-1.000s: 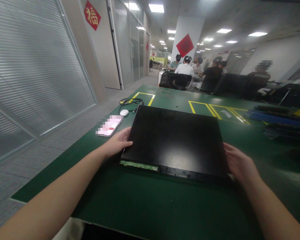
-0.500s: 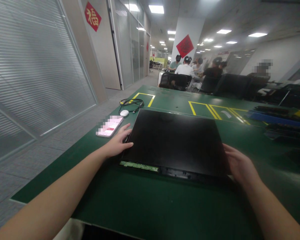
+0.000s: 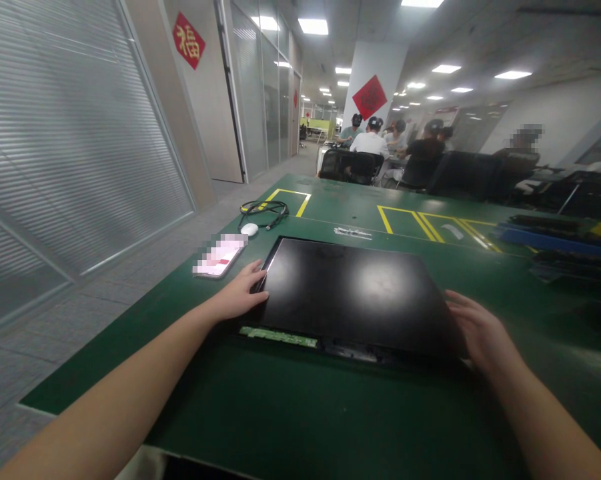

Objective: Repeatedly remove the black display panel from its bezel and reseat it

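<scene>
A flat black display panel (image 3: 355,293) lies almost level on the green table (image 3: 300,413) in front of me. A thin green circuit strip (image 3: 279,337) runs along its near edge. My left hand (image 3: 240,297) grips the panel's left edge, thumb on top and fingers along the side. At the panel's right edge, the fingers of my right hand (image 3: 475,327) curl round the rim.
A phone (image 3: 219,257), a white mouse (image 3: 249,229) and a coiled black cable (image 3: 263,210) lie left of the panel. A small metal strip (image 3: 353,233) sits just beyond it. Dark and blue trays (image 3: 545,237) fill the right side. Several people (image 3: 370,140) sit at the far end.
The panel's far edge has come down from a raised tilt to nearly flat on the table. Both hands stayed on its side edges and sank with it.
</scene>
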A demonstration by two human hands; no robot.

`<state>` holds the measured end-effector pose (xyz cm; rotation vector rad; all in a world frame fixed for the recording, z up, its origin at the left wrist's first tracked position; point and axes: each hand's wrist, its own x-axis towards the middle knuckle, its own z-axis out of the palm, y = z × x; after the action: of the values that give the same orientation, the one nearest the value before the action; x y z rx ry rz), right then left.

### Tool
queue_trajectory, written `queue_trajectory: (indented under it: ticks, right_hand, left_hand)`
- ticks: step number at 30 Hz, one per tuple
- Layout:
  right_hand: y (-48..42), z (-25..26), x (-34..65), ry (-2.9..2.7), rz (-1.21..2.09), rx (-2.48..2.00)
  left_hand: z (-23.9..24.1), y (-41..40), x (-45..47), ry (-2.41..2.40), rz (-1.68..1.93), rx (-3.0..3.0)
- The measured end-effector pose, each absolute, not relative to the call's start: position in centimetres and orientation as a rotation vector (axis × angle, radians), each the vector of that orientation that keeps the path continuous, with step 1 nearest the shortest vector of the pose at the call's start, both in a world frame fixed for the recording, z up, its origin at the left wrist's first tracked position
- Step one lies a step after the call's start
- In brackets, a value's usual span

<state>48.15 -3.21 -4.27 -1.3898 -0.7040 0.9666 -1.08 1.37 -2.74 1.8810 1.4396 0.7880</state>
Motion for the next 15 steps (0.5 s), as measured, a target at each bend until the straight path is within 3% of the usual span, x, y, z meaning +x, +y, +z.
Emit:
queue_trajectory:
  ticks: [7, 15]
  right_hand:
    - [-3.6, -3.2, 47.1, -0.687, 0.946, -1.424]
    - [-3.9, -2.5, 46.7, -0.674, 0.963, -1.484]
  left_hand:
    - [-2.5, 1.2, -0.7, 1.622, 0.475, 2.127]
    - [-2.3, 1.0, -0.5, 1.646, 0.429, 2.213]
